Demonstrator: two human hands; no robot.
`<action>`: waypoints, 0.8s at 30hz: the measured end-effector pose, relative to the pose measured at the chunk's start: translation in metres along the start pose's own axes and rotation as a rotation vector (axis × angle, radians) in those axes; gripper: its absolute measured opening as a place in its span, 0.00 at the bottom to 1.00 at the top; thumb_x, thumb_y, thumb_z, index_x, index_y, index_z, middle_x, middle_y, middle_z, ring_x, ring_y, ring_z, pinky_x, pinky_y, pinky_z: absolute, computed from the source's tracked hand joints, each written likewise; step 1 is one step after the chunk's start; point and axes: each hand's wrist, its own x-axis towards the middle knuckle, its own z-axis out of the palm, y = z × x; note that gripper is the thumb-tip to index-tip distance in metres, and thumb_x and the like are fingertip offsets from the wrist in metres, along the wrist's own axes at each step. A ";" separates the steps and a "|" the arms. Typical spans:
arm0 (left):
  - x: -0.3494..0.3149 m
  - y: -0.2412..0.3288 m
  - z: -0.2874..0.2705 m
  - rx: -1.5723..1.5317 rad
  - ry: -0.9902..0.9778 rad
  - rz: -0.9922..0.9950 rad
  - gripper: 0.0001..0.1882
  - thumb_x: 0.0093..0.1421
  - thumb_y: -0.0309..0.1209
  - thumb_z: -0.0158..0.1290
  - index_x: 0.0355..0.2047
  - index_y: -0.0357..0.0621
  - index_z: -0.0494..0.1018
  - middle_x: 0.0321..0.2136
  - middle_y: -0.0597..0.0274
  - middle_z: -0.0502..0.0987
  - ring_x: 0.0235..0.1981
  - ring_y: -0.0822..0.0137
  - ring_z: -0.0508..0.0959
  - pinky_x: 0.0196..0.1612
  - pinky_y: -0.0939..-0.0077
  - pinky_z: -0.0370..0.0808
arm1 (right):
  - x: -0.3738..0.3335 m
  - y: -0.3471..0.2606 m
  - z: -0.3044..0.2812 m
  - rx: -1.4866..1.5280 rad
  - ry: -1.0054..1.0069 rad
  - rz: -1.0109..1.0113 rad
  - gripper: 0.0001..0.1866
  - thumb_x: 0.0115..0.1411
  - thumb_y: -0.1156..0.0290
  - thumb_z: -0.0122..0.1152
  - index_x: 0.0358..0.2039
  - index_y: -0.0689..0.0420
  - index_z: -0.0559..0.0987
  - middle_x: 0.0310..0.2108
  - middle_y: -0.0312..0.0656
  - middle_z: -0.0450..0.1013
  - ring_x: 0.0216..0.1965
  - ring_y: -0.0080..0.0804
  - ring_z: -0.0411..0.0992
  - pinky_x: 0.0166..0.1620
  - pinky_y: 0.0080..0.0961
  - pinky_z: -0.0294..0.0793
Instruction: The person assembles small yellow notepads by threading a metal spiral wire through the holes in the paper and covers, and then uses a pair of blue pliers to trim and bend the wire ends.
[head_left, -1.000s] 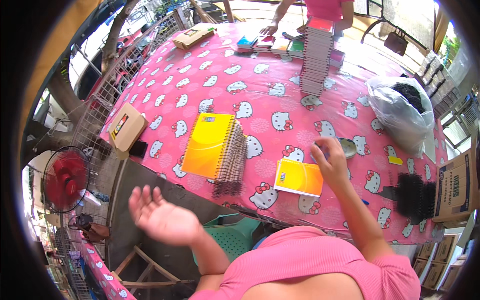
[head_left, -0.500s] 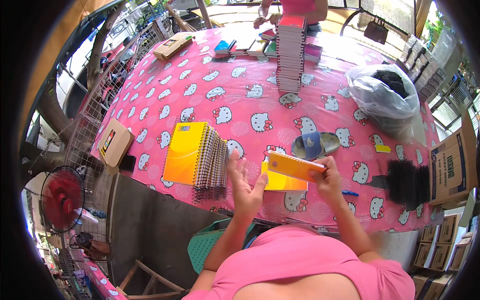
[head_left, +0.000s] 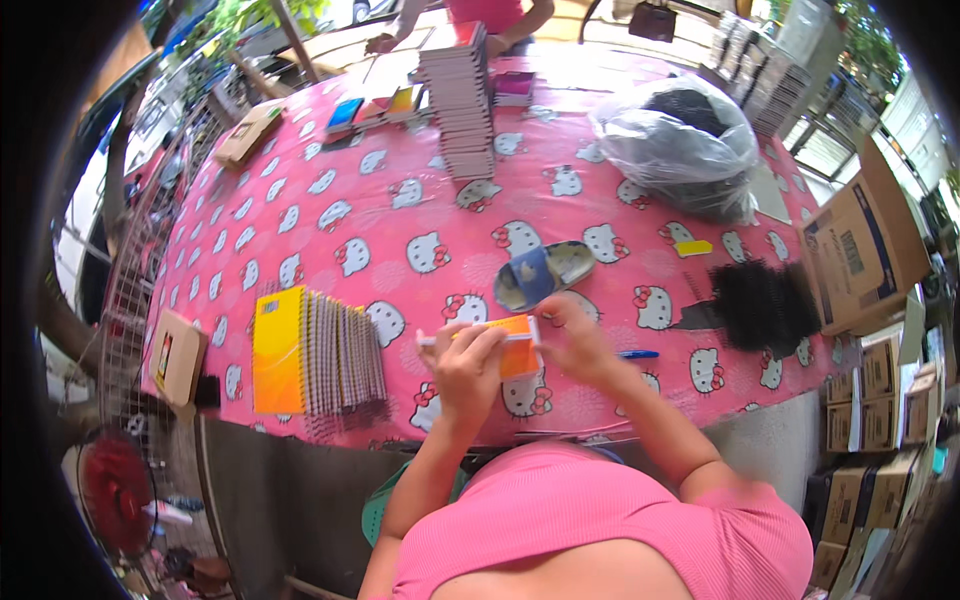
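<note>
A small orange and yellow notebook [head_left: 518,352] is in front of me, just above the table's near edge. My left hand [head_left: 468,365] grips its left side, fingers bent over the top. At its right edge is my right hand [head_left: 578,345], its fingers smeared by motion, so I cannot tell whether they pinch anything. To the left, a leaning stack of yellow-orange spiral notebooks [head_left: 280,350] stands with its wire bindings facing right. A blue slipper [head_left: 545,273] lies beyond my hands, and a blue pen [head_left: 638,354] lies beside my right forearm.
A pile of black spiral wires [head_left: 765,305] sits at right, near an open cardboard box [head_left: 865,245]. Behind are a plastic bag of black coils [head_left: 680,150], a yellow slip [head_left: 693,248] and a tall notebook stack [head_left: 458,110]. A person [head_left: 490,15] stands across the table.
The notebook has come down and left, passing from my right hand's hold into my left hand's. My left hand was open before. The whole view has shifted.
</note>
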 end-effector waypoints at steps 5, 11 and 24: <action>0.007 0.012 -0.004 0.002 0.004 0.047 0.07 0.47 0.23 0.59 0.29 0.45 0.80 0.28 0.66 0.78 0.35 0.63 0.73 0.43 0.69 0.65 | -0.030 0.114 -0.164 -0.815 0.335 0.522 0.20 0.45 0.75 0.65 0.42 0.58 0.73 0.41 0.49 0.70 0.44 0.47 0.69 0.47 0.39 0.68; 0.000 0.000 0.001 -0.057 -0.011 -0.057 0.07 0.48 0.35 0.62 0.30 0.55 0.80 0.31 0.73 0.78 0.39 0.69 0.73 0.57 0.46 0.47 | -0.037 0.096 -0.139 -0.643 0.337 0.337 0.17 0.48 0.82 0.58 0.41 0.58 0.76 0.37 0.48 0.68 0.41 0.45 0.69 0.42 0.35 0.70; -0.005 0.005 -0.007 -0.073 -0.049 -0.083 0.09 0.51 0.41 0.60 0.29 0.52 0.81 0.30 0.71 0.78 0.40 0.70 0.72 0.58 0.45 0.43 | 0.016 -0.045 -0.027 0.020 -0.019 0.025 0.11 0.47 0.79 0.66 0.33 0.57 0.80 0.30 0.39 0.72 0.30 0.28 0.72 0.32 0.23 0.70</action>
